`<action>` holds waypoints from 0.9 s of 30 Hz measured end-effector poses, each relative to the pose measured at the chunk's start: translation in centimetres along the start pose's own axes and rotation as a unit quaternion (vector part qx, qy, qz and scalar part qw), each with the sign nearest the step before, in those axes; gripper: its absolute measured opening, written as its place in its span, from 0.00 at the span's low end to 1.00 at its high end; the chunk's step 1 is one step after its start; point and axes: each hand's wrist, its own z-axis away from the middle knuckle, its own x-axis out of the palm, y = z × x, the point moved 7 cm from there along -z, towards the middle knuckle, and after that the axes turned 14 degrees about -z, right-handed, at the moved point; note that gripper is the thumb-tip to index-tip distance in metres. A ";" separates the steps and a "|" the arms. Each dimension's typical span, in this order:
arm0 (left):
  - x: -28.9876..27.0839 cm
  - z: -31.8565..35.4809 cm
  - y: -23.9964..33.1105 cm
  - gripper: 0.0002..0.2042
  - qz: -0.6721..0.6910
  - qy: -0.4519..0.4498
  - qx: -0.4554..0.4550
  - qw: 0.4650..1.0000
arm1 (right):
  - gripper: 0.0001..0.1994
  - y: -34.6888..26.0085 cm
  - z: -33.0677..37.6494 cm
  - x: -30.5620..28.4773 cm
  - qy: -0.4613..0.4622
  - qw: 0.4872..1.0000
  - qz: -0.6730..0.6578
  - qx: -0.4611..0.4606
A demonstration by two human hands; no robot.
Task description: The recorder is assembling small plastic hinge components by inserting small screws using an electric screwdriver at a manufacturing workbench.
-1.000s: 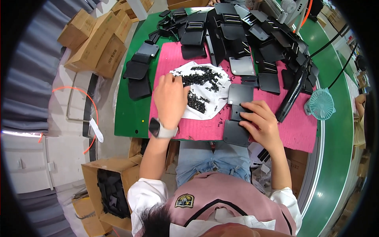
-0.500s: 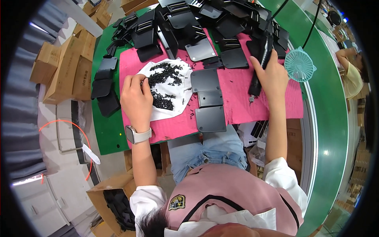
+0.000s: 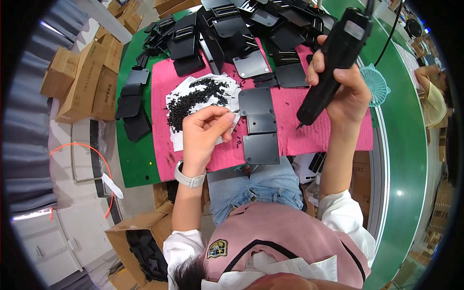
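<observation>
My left hand (image 3: 205, 133) is closed in a pinch at the right side of a white cloth, with what looks like a small screw at its fingertips. Many small black screws (image 3: 186, 104) are heaped on the white cloth (image 3: 178, 141). My right hand (image 3: 345, 92) grips a black electric screwdriver (image 3: 333, 63), tilted with its bit pointing down, above the pink foam mat (image 3: 326, 137). Between my hands lies a black hinged bracket (image 3: 261, 149) made of two flat plates joined by a narrower middle section. A few loose screws lie beside its left edge.
Black brackets and plates (image 3: 229, 26) are piled along the far side of the green table (image 3: 130, 166). More plates lie at the left edge. A teal mesh basket-like cover (image 3: 376, 87) is right of my right hand. Cardboard boxes (image 3: 84, 79) stand at left; another person sits far right.
My left hand has left the screw heap and moved right, toward the bracket. My right hand has lifted the screwdriver closer and tilted it.
</observation>
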 end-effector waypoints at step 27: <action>4.1 2.3 -1.7 0.09 0.198 -0.093 -0.068 0.973 | 0.19 0.7 3.1 5.2 -0.211 0.956 -0.172 -0.113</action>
